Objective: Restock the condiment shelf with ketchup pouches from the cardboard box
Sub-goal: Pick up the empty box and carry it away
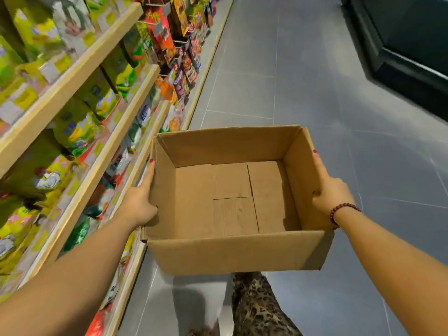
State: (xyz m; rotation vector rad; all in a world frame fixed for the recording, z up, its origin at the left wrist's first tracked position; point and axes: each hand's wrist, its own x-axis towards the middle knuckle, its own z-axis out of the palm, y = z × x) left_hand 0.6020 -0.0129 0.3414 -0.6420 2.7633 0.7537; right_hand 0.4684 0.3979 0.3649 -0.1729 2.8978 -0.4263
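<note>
An open brown cardboard box (232, 253) is held in the air above the aisle floor, with nothing inside it; only its bare bottom flaps show. My left hand (140, 202) grips its left wall, fingers along the outside and thumb over the rim. My right hand (329, 192), with a bead bracelet at the wrist, grips the right wall the same way. On the left run wooden shelves (114, 141) packed with blurred pouches and packets (75, 132); I cannot tell which are ketchup pouches.
Grey tiled floor (303, 81) stretches ahead and to the right. A dark cabinet base (412, 57) stands at the far right. Hanging snack packets (179, 44) fill the shelf end further along. Leopard-print trousers (257, 306) show under the box.
</note>
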